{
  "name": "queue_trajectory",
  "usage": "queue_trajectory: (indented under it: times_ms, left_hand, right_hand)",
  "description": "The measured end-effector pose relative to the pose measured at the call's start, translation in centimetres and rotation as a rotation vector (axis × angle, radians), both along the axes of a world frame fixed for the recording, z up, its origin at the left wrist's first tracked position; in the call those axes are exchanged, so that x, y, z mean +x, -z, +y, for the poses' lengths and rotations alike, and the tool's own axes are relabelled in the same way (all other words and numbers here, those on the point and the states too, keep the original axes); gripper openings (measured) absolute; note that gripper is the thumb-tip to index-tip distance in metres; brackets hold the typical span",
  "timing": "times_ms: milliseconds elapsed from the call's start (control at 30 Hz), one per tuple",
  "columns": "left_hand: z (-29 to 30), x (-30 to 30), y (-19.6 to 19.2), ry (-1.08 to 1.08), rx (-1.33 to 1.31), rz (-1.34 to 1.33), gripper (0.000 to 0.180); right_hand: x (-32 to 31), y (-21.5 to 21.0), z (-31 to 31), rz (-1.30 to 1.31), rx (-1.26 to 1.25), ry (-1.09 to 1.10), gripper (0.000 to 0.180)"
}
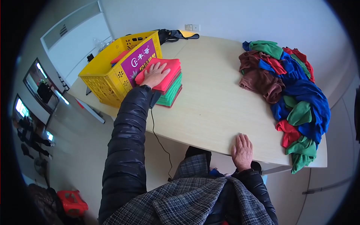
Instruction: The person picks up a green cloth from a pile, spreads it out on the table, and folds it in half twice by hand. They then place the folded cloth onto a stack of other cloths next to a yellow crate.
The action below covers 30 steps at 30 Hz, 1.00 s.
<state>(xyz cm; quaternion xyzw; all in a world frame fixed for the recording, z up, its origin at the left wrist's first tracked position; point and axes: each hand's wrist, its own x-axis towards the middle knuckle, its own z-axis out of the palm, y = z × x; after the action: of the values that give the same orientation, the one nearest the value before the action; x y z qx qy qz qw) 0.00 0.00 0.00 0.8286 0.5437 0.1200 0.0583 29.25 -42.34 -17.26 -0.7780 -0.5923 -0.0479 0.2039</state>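
My left hand [155, 75] lies flat with fingers spread on a neat stack of folded cloths [173, 89]. Red cloth [172, 66] makes up the top of the stack, with green layers beneath and a dark reddish layer at the bottom. Beside the stack, on its left, stands a yellow plastic crate [107, 80] with a purple label. My right hand [243, 152] rests palm down at the near edge of the table [213, 90], fingers stretched out, holding nothing.
A loose heap of blue, green, red and brown cloths [300, 82] covers the table's right side, some hanging over the near edge. Something black and yellow [180, 35] lies behind the crate. A dark cord [159, 140] hangs near my left sleeve. A red stool [72, 202] stands on the floor.
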Motion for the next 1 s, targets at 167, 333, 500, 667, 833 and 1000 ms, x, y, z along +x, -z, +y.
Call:
queue_trajectory:
  times_ms: [167, 333, 500, 667, 833, 1000]
  left_hand:
    - [-0.4, 3.0, 0.4, 0.037, -0.013, -0.025, 0.075]
    - [6.7, -1.3, 4.6, 0.499, 0.636, 0.344, 0.039]
    - [10.9, -6.2, 2.6, 0.46, 0.34, 0.255, 0.049]
    - [2.1, 1.5, 1.3, 0.256, 0.376, 0.02, 0.043]
    - [-8.9, 1.6, 2.9, 0.614, 0.468, -0.179, 0.027]
    - [-20.7, 2.1, 13.3, 0.692, 0.068, -0.402, 0.019]
  right_hand:
    - [0.8, -0.6, -2.1, -0.029, 0.018, 0.037, 0.054]
    - [0.6, 0.4, -0.7, 0.006, 0.062, 0.005, 0.055]
    - [0.8, -1.4, -1.1, 0.048, 0.151, -0.067, 0.05]
    - [2.5, 0.7, -2.0, -0.049, 0.288, 0.021, 0.04]
    - [5.8, 0.8, -3.5, 0.181, 0.377, -0.028, 0.015]
    - [15.0, -2.6, -11.4, 0.099, 0.739, 0.59, 0.008]
